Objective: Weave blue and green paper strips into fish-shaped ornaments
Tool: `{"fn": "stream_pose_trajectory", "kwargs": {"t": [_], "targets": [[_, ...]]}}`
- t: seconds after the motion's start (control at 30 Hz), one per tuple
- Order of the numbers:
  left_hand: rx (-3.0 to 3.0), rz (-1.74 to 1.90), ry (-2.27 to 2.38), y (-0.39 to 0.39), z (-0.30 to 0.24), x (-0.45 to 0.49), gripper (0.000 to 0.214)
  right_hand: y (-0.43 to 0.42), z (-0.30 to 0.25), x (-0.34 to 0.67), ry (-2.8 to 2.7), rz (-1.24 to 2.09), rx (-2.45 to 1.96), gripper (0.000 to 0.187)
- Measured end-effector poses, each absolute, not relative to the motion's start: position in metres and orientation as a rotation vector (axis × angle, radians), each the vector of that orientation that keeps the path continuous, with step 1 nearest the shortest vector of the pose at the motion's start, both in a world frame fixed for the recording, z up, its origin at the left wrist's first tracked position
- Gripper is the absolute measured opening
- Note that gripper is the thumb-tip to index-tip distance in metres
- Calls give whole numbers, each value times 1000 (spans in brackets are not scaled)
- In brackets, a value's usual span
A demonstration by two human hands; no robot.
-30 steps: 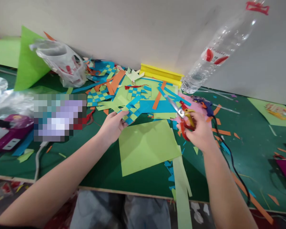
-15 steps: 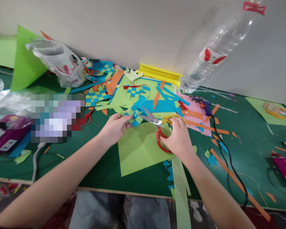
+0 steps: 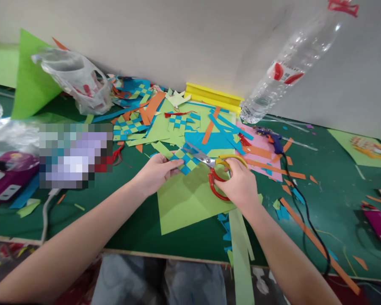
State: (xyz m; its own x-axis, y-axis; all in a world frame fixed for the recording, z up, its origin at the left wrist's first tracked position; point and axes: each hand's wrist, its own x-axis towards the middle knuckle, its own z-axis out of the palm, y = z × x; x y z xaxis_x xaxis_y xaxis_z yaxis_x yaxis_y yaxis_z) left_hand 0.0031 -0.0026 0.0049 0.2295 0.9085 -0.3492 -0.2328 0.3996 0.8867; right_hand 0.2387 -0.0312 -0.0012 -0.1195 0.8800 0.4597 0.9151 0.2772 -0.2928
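My left hand [image 3: 160, 171] pinches a small woven piece of blue and green paper strips [image 3: 188, 160] between thumb and fingers. In my right hand [image 3: 239, 180] is a pair of scissors [image 3: 211, 163] with one yellow and one red handle. The blades point left and lie at the upper edge of the woven piece, close together. Below both hands a light green paper sheet [image 3: 187, 207] rests on the dark green table [image 3: 130, 228]. Behind it lie blue paper [image 3: 198, 142] and another woven piece [image 3: 179, 121] with a red tassel.
A clear plastic bottle [image 3: 292, 63] leans at the wall beside a yellow angled strip [image 3: 212, 96]. At the left are a plastic bag [image 3: 79, 80] and a pixelated area. A glue gun [image 3: 274, 142] with black cable lies right. Green strips [image 3: 241, 254] overhang the front edge.
The scissor blades have closed together at the woven piece. A blue strip that stuck up from it no longer shows there. My left hand and the piece have shifted slightly right.
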Motion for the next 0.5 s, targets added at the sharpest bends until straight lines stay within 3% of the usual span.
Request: {"fn": "stream_pose_trajectory", "kwargs": {"t": [0.33,0.5], "targets": [[746,997,1039,0,8,5,14,-29,1,246,-1873,60,-1629,31],[701,1065,1067,3,5,4,12,-24,3,248,-1647,488,-1618,34]]}}
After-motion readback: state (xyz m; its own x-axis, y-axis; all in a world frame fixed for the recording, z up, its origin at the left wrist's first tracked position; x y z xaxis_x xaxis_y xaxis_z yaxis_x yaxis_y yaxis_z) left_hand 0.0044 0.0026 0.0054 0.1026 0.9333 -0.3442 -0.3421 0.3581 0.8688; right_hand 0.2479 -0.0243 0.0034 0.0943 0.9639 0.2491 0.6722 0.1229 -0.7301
